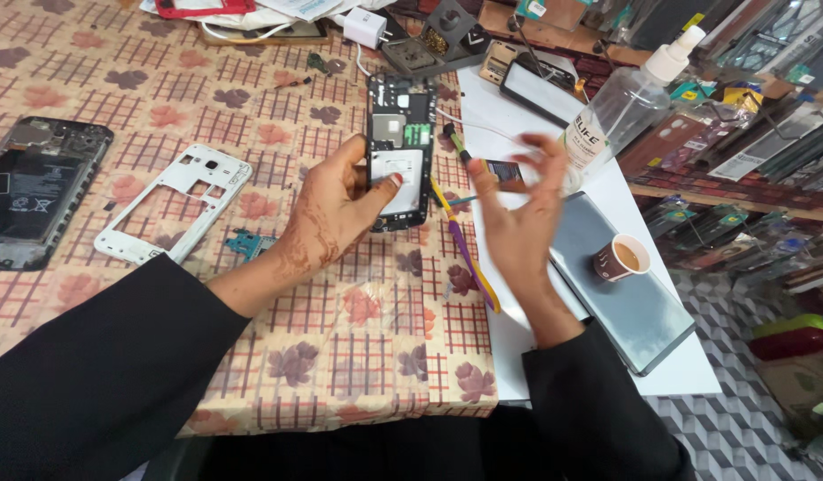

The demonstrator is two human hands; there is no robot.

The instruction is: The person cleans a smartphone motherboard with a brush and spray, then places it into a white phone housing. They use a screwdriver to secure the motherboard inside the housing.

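Here our left hand (340,209) pinches the opened phone (399,151) upright (back cover off); our right hand (514,209), fingers spread, must next steady it.

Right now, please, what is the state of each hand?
Left hand: closed on the opened phone body, thumb on its face.
Right hand: open, fingers spread, holding nothing.

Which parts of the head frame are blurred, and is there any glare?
Head view: the right hand is motion-blurred, its fingers smeared; the left hand and the opened phone it grips stay sharp. Light is soft and even, shadows faint. Mild sheen on the spray bottle; no hard glare elsewhere.
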